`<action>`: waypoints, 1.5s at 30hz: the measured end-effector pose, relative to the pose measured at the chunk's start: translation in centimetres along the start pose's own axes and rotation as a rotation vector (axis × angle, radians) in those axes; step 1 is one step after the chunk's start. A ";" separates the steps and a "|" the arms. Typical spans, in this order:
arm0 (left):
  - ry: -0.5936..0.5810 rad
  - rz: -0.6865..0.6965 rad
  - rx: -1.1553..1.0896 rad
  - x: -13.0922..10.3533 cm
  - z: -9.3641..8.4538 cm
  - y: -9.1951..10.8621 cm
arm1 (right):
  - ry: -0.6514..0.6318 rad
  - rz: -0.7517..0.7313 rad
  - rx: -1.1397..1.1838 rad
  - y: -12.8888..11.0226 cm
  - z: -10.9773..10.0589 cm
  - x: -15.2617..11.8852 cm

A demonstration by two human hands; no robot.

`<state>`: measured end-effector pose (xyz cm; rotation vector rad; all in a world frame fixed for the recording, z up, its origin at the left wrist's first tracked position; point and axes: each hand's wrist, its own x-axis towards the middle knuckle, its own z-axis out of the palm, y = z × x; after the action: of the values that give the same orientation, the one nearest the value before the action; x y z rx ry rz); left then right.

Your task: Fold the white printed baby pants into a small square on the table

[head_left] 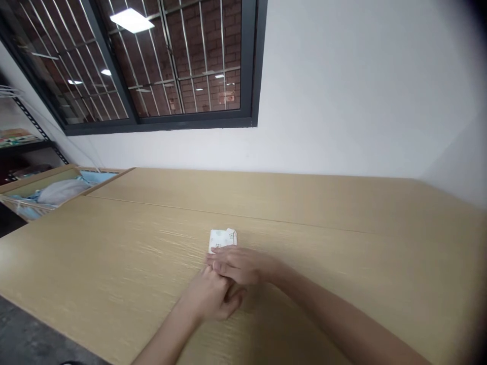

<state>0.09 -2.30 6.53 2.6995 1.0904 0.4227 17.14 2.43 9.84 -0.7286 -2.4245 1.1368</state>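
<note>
A small folded white cloth (222,238) with a faint print lies on the wooden tabletop. My right hand (241,263) rests flat over its near edge, fingers stretched out to the left. Just below, my left hand (215,294) has its knuckles up against the right hand, its thumb sticking out to the right. The right hand covers the left fingers, so whether they grip the cloth is hidden. The near part of the cloth is also out of sight beneath the hands.
The pale wooden table (125,263) spreads around the hands, with a seam across its far part. At the far left stands a wooden crib-like box (108,178) holding blue and white fabric (63,191). Behind are a white wall (342,101) and a barred window (198,120).
</note>
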 end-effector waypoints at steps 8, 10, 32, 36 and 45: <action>-0.029 0.048 0.028 0.1 -0.1 -0.3 | 0.176 -0.026 -0.397 5.9 -1.1 0.0; 0.000 0.059 0.031 0.0 0.0 -0.4 | 0.176 -0.012 -0.470 7.0 -1.5 0.0; 0.237 -0.665 0.008 1.1 0.6 -4.6 | 0.504 -0.018 -0.614 7.4 -0.6 -0.7; 0.211 -0.646 0.009 1.1 0.8 -5.1 | 0.532 -0.033 -0.633 7.6 -0.6 -0.7; 0.195 -0.598 0.086 1.6 1.0 -5.6 | 0.487 -0.105 -0.756 7.0 -0.3 -0.6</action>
<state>-2.08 2.72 4.34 2.2650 1.9166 0.5398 19.90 6.08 4.47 -0.9323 -2.3718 -0.0571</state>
